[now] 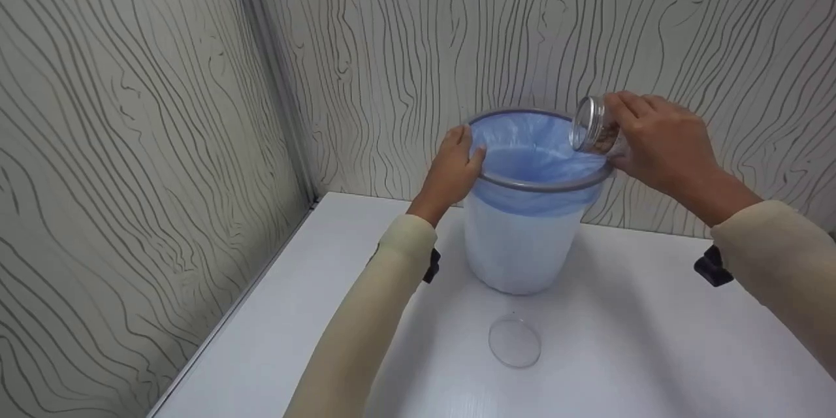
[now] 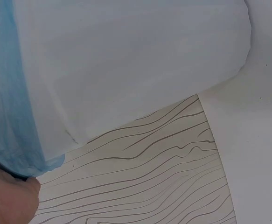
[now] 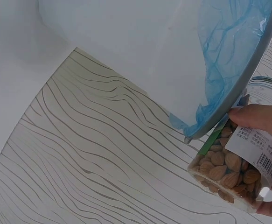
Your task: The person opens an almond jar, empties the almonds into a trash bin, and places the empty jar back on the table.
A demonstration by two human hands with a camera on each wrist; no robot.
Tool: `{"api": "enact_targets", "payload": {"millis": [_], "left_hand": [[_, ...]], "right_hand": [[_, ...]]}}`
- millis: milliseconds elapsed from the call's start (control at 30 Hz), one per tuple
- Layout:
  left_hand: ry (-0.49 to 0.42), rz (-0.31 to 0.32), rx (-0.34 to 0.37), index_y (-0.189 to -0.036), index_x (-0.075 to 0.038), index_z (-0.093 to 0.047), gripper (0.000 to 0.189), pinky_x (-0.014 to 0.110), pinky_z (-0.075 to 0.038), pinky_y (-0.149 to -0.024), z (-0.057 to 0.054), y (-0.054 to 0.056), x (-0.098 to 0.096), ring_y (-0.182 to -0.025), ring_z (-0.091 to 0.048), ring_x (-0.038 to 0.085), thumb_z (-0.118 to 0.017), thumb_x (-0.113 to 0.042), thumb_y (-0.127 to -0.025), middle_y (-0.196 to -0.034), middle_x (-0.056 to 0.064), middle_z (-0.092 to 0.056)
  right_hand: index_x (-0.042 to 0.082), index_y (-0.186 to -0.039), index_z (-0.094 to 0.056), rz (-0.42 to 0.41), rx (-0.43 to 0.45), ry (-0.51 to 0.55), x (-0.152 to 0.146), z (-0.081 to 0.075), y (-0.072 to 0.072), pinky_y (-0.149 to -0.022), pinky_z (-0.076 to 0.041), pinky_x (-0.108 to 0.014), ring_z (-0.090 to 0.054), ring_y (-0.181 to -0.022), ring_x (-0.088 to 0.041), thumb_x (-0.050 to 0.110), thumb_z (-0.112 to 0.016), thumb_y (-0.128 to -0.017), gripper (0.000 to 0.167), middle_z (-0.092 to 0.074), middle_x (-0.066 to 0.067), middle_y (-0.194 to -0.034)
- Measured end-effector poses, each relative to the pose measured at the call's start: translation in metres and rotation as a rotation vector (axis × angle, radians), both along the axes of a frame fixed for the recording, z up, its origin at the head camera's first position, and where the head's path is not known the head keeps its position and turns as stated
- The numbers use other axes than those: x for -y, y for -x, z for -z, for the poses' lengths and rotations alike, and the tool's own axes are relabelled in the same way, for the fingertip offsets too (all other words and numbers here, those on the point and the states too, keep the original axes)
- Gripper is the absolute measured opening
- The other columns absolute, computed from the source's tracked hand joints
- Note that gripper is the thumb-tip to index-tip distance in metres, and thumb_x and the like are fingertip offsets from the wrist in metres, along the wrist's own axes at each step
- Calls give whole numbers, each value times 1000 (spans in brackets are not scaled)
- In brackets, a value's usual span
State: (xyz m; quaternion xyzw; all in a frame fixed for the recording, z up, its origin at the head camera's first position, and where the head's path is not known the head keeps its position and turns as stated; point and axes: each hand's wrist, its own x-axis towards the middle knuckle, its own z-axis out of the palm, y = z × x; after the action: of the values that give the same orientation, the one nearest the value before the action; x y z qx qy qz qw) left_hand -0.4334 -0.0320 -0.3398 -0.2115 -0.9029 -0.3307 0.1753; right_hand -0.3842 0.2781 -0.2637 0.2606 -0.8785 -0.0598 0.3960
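Observation:
A white trash can (image 1: 519, 248) stands on the table, with a blue plastic liner (image 1: 516, 134) folded over its top under a grey rim (image 1: 522, 184). My left hand (image 1: 450, 166) grips the rim at the left side, thumb towards the inside. Over on the right, my right hand (image 1: 666, 140) holds a clear jar (image 1: 588, 124) tilted sideways, its mouth over the edge of the can's opening. Almonds (image 3: 231, 170) lie in the bottom part of the jar in the right wrist view, behind a white printed label (image 3: 254, 147). No lid covers the jar's mouth.
A clear round disc (image 1: 514, 341), perhaps a lid, lies on the white table (image 1: 588, 366) in front of the can. Behind and to the left rise panels (image 1: 392, 65) patterned with wood-grain lines.

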Motion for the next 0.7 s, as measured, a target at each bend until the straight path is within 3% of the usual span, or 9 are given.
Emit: {"api": "enact_targets", "payload": {"millis": [167,367,700], "left_hand": [[3,-1,0,-160,1,-20,64,32,-12,-124,0,1,-1,-156,-12,25,-33,-38,-110,-168,15,-19],[-1,1,-10,-159,2,-21,64,33,-14,-124,1,1,-1,-156,-14,27,-33,-38,-110,-167,16,-19],[-15,-5,11,-160,0,-21,64,32,-15,-124,1,1,-1,-156,-13,23,-34,-39,-110,-168,13,-20]], "right_hand": [[-3,-136,-50,-31,-11,2,1,1,1,-92,-50,-64,-58,-115,-50,3,-100,-54,96,-59,-26,-130],[-4,-135,-48,-84,34,35,3,3,1,-104,-43,-63,-53,-121,-50,-6,-96,-55,93,-56,-29,-132],[-5,-135,-49,-113,29,51,4,4,0,-103,-44,-63,-52,-123,-50,-11,-94,-57,89,-56,-28,-132]]}}
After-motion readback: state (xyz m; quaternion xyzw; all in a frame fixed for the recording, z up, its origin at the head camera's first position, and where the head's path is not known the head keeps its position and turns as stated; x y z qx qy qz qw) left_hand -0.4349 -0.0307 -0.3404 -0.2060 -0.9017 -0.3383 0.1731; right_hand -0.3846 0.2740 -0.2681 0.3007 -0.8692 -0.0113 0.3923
